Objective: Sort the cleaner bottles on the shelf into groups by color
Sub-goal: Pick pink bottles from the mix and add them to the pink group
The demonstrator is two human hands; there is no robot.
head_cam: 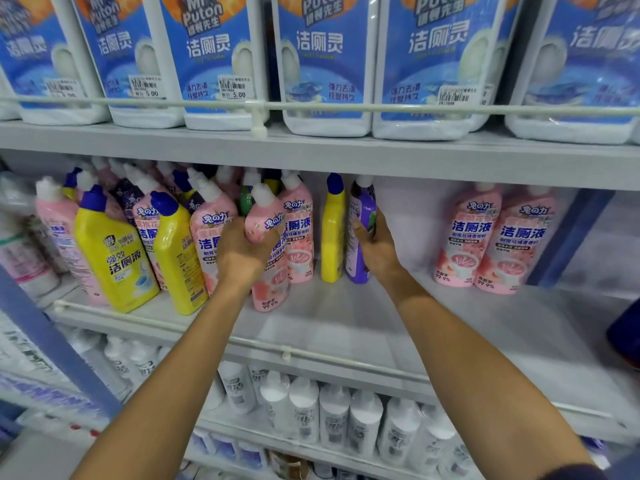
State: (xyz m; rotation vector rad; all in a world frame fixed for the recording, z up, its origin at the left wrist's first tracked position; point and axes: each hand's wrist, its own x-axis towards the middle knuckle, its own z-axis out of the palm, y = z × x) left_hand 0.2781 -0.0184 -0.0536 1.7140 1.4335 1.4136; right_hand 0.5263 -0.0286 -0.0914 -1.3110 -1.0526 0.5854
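Note:
On the middle shelf (346, 317) my left hand (242, 252) grips a pink cleaner bottle (268, 233) with a white cap, tilted slightly forward. My right hand (375, 247) grips a purple bottle (360, 233) standing upright near the shelf's middle. A yellow bottle with a blue cap (333, 230) stands just left of the purple one. Another pink bottle (300, 230) stands behind the one in my left hand. To the left crowd mixed pink, yellow (110, 258) and purple bottles. Two pink bottles (495, 237) stand together at the right.
A thin white rail (287, 355) runs along the middle shelf's front edge. Large white jugs with blue labels (325, 64) fill the shelf above behind their own rail. White bottles (332, 414) line the shelf below. A blue upright post (571, 237) bounds the right side.

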